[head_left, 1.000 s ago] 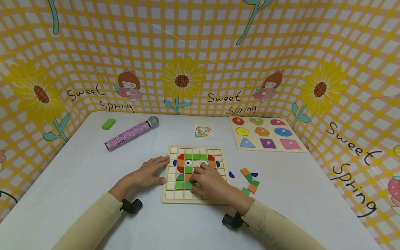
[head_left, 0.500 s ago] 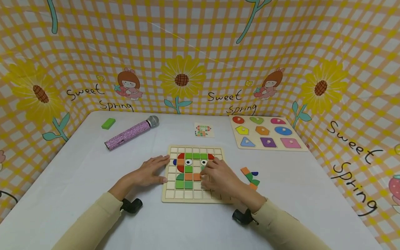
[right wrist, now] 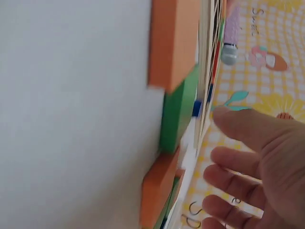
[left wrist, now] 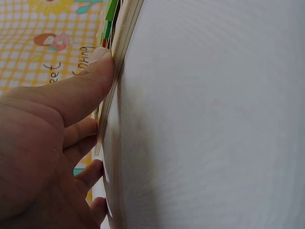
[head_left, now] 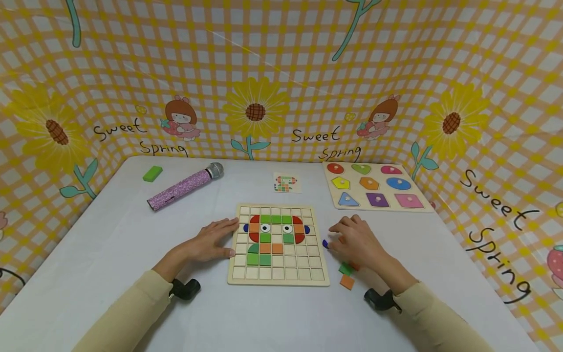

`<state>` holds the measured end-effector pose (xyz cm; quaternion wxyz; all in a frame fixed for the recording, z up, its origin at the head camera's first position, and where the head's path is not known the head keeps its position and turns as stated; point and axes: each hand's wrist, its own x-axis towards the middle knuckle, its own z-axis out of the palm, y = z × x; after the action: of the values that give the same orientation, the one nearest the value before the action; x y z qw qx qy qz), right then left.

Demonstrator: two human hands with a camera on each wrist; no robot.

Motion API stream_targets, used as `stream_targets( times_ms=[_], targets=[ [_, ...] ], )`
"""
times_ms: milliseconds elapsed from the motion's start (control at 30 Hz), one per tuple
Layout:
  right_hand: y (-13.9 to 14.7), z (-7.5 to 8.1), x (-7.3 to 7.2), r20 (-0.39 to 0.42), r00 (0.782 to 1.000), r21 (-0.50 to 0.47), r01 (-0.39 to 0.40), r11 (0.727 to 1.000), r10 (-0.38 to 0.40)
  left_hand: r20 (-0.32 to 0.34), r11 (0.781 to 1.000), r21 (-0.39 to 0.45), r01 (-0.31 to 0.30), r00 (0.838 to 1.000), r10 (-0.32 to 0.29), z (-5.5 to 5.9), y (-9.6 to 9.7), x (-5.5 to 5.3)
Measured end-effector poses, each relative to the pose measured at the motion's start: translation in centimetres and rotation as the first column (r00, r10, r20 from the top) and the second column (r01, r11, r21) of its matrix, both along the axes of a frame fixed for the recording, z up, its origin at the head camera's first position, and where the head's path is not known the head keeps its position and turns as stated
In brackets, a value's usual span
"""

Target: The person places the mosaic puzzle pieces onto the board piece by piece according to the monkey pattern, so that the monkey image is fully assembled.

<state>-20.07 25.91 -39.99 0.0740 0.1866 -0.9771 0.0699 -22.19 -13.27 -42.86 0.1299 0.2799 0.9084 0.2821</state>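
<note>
A wooden grid board [head_left: 303,275] lies on the table with coloured tiles set in a face-like pattern with two round eyes. My left hand [head_left: 212,240] rests against its left edge, thumb and fingertips touching the rim [left wrist: 114,90]. Right of the board, my right hand [head_left: 357,243] hovers over loose tiles, fingers loosely bent and apart. In the right wrist view nothing shows between its thumb and fingers [right wrist: 233,183]. Close by lie a blue half-round tile [head_left: 325,243], a green tile [head_left: 345,268] and an orange tile [head_left: 347,281]. Other tiles are partly hidden under the hand.
Behind the board lies a small pattern card [head_left: 288,183]. A knobbed shape puzzle [head_left: 378,188] is at the back right. A glittery pink microphone [head_left: 182,189] and a green block [head_left: 152,174] lie at the back left. A checked cloth surrounds the table.
My right hand has moved right, off the board to the loose tiles, uncovering the board's right half. The left hand stays at the left edge.
</note>
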Motion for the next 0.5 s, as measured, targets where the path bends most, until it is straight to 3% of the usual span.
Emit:
stream_targets(
  times_ms=[267, 500],
  targets=[
    [2.1, -0.3, -0.4, 0.025, 0.995, 0.049, 0.098, 0.994, -0.099, -0.004, 1.000, 0.006, 0.000, 1.000, 0.000, 0.0, 0.0, 0.0],
    [2.8, -0.5, -0.4, 0.047, 0.991, 0.053, 0.123, 0.991, -0.126, -0.003, 1.000, -0.002, -0.007, 1.000, 0.007, 0.1, 0.1, 0.0]
  ],
)
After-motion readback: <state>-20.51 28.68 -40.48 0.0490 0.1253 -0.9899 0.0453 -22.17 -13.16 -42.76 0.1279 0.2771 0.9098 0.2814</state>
